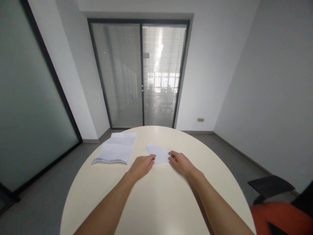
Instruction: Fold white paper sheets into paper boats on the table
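Small paper (160, 154) mid-desk (156, 199), right of paper stack (116, 147) | left hand (141, 165): grip pinching left edge | right hand (183, 162): grip pinching right edge | handling: light, even fingertip pressure, paper level, no tugging; creases likely otherwise

No readable text or labels on anything.

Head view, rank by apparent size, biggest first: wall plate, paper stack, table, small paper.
1. Table, by far
2. Paper stack
3. Small paper, partly covered but clearly smaller than the stack
4. Wall plate, though it is farthest away, so real size is unsure
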Motion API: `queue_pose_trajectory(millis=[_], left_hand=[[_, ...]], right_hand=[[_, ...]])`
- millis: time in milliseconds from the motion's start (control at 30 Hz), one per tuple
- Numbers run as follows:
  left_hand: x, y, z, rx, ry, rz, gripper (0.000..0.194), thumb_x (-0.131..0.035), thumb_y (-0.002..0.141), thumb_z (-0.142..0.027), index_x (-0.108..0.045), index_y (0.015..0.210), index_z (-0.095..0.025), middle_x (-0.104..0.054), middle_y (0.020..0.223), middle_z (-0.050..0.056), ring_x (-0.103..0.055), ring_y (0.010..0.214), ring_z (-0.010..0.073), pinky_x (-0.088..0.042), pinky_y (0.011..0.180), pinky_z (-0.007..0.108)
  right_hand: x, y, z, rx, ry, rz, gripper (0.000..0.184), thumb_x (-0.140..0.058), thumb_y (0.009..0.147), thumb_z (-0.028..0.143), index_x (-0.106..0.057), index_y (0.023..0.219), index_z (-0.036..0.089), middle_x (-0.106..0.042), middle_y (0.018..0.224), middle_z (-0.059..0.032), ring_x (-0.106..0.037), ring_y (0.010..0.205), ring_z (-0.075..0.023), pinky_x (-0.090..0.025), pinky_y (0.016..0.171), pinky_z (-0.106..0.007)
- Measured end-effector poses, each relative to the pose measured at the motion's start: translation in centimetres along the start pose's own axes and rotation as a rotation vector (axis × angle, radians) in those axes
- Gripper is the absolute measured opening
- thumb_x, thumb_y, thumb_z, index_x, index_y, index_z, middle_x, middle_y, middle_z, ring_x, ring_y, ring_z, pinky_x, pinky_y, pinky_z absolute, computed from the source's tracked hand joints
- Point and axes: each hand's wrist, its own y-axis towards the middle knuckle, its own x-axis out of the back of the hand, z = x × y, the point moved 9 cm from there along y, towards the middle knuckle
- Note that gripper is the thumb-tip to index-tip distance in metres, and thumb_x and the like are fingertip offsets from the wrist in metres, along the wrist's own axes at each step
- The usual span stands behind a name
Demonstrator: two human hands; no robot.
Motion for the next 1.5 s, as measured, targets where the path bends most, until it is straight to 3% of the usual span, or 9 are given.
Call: queue_pose_trajectory(millis=[100, 300, 433, 633, 800, 1000, 1267, 1500], left_hand=[[-0.1, 0.0, 0.1, -0.002, -0.023, -0.003, 0.038, -0.048, 0.097, -0.028, -0.054, 0.135, -0.027, -0.072, 0.12, 0.003, -0.069, 0.105, 0.0234, -0.05, 0.089, 0.033], [-0.4, 0.0, -0.3, -0.076, -0.029, -0.006, 0.031, -0.05, 0.097, -0.029, -0.064, 0.125, -0.027, -0.07, 0.125, 0.002, -0.065, 0.112, 0.0227, -0.047, 0.097, 0.034], [-0.5, 0.1, -0.5, -0.123, -0.031, -0.014, 0.028, -0.052, 0.097, -0.027, -0.068, 0.119, -0.026, -0.07, 0.121, 0.002, -0.062, 0.112, 0.0208, -0.046, 0.099, 0.033], [-0.1, -0.1, -1.2, -0.193, -0.032, -0.05, 0.023, -0.053, 0.096, -0.028, -0.072, 0.109, -0.024, -0.07, 0.113, 0.003, -0.06, 0.107, 0.0202, -0.048, 0.097, 0.033], [0.3, -0.3, -2.1, -0.261, -0.033, -0.049, 0.021, -0.057, 0.094, -0.032, -0.072, 0.106, -0.023, -0.068, 0.117, 0.004, -0.058, 0.11, 0.0212, -0.046, 0.099, 0.034], [0.3, -0.5, -2.8, -0.291, -0.063, -0.035, 0.023, -0.057, 0.094, -0.035, -0.071, 0.108, -0.022, -0.068, 0.118, 0.005, -0.057, 0.116, 0.0213, -0.045, 0.103, 0.034], [-0.6, -0.3, -2.0, -0.238, -0.077, -0.003, 0.028, -0.051, 0.098, -0.036, -0.066, 0.116, -0.023, -0.068, 0.12, 0.005, -0.061, 0.115, 0.0206, -0.045, 0.104, 0.033], [0.0, -0.3, -2.2, -0.211, -0.081, -0.034, 0.03, -0.041, 0.102, -0.036, -0.066, 0.113, -0.024, -0.07, 0.114, 0.003, -0.065, 0.106, 0.0193, -0.048, 0.096, 0.032]], right_hand=[[-0.2, 0.1, -0.5, -0.003, 0.018, -0.025, 0.028, -0.046, 0.094, 0.033, -0.066, 0.109, 0.019, -0.073, 0.091, -0.0075, -0.065, 0.08, -0.0203, -0.045, 0.071, -0.029], [-0.7, 0.4, -1.7, -0.04, 0.052, -0.071, 0.03, -0.046, 0.094, 0.031, -0.063, 0.115, 0.02, -0.072, 0.089, -0.0054, -0.064, 0.081, -0.0199, -0.045, 0.073, -0.029], [-1.0, 0.7, -2.2, -0.059, 0.002, -0.073, 0.033, -0.049, 0.092, 0.027, -0.062, 0.121, 0.02, -0.072, 0.097, -0.0071, -0.064, 0.088, -0.0206, -0.046, 0.079, -0.03], [-1.4, 0.6, 1.0, 0.109, -0.148, -0.069, 0.036, -0.048, 0.09, 0.018, -0.069, 0.119, 0.019, -0.068, 0.118, -0.0101, -0.059, 0.11, -0.0232, -0.043, 0.098, -0.034], [-3.3, 0.1, 3.6, 0.244, -0.144, 0.04, 0.042, -0.048, 0.096, 0.035, -0.064, 0.13, 0.017, -0.063, 0.134, -0.0124, -0.055, 0.123, -0.026, -0.039, 0.108, -0.04], [-3.7, -0.2, 4.0, 0.249, -0.109, 0.102, 0.056, -0.052, 0.093, 0.049, -0.059, 0.135, 0.013, -0.053, 0.145, -0.016, -0.047, 0.136, -0.0285, -0.032, 0.117, -0.043], [-3.4, -0.4, 4.3, 0.255, -0.099, 0.117, 0.058, -0.058, 0.088, 0.049, -0.06, 0.135, 0.014, -0.053, 0.145, -0.0166, -0.047, 0.136, -0.0297, -0.032, 0.117, -0.045], [-3.3, -0.4, 4.5, 0.258, -0.095, 0.14, 0.062, -0.061, 0.085, 0.049, -0.06, 0.135, 0.014, -0.053, 0.144, -0.0177, -0.046, 0.137, -0.0313, -0.033, 0.116, -0.046]])
